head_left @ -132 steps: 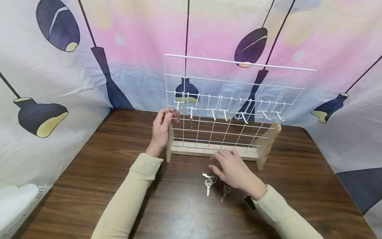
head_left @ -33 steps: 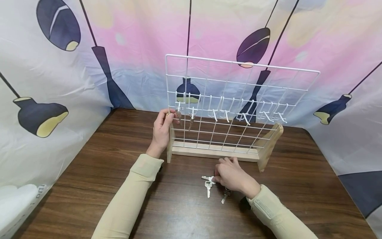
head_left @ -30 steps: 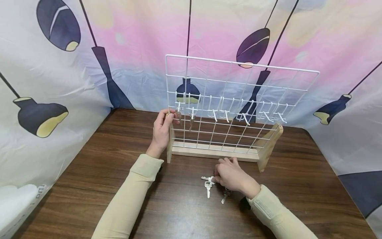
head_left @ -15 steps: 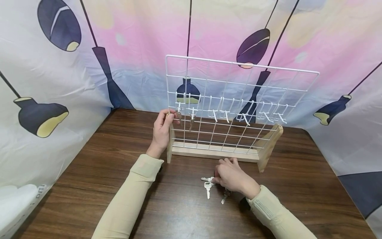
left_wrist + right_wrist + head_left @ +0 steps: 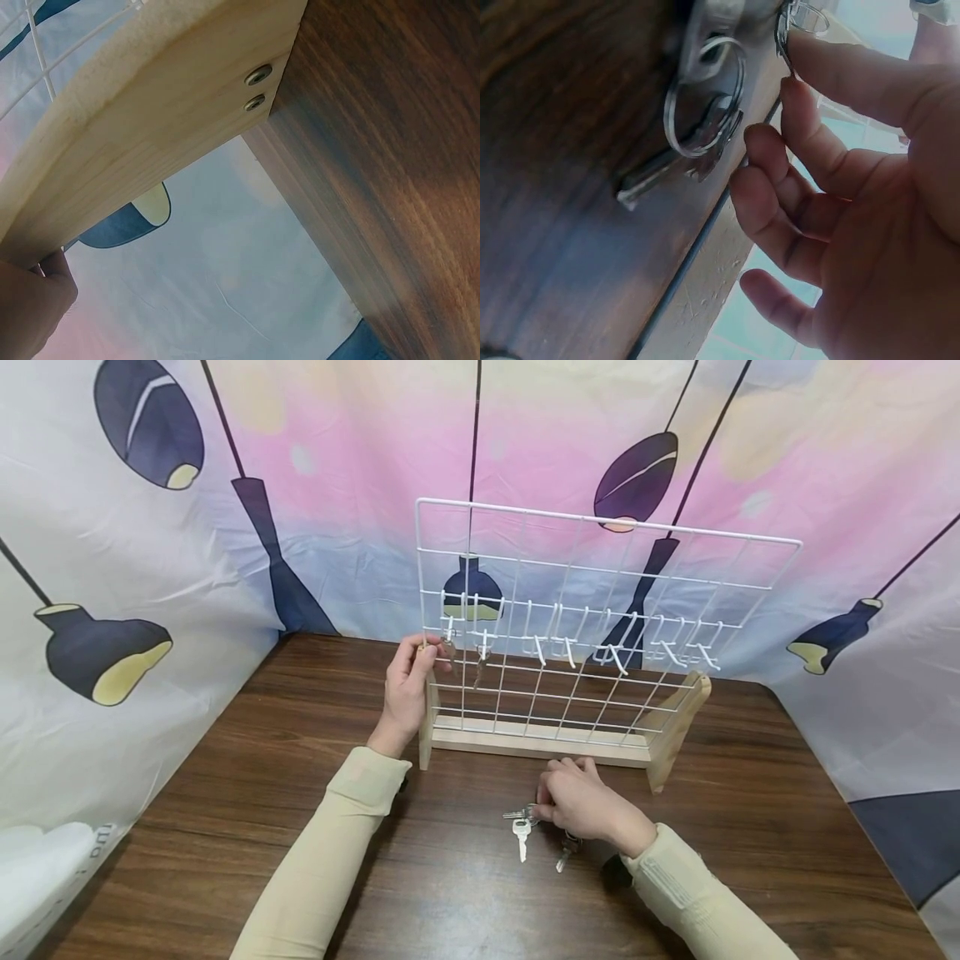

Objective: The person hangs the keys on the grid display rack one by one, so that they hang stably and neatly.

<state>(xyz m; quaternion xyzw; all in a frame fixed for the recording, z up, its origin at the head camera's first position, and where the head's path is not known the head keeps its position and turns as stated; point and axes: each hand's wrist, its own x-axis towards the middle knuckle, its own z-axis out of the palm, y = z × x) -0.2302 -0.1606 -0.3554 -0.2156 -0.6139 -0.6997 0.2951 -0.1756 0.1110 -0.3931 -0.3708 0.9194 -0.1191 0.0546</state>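
Observation:
My left hand (image 5: 406,687) grips the left upright (image 5: 150,112) of a white wire grid rack (image 5: 540,741) with wooden ends. Low in front of the rack, my right hand (image 5: 588,800) pinches a bunch of silver keys (image 5: 521,837) by its ring end between thumb and forefinger (image 5: 802,112). One key points forward and another sideways, close to the tabletop. Beside that hand lies a second key bunch (image 5: 566,855), its ring (image 5: 670,112) seen in the right wrist view. Keys (image 5: 481,670) hang from a hook near the rack's left end; more hang by my left fingers.
Several white hooks (image 5: 617,658) stick out of the rack toward me in a row. The rack's right wooden end (image 5: 678,731) stands on the brown table (image 5: 300,827). A white object (image 5: 45,877) lies at the left edge, and a patterned cloth (image 5: 337,485) hangs behind.
My right hand has come down from above the keys and now pinches one bunch. Those keys have just shifted and turned slightly toward me. The left hand keeps its hold on the rack.

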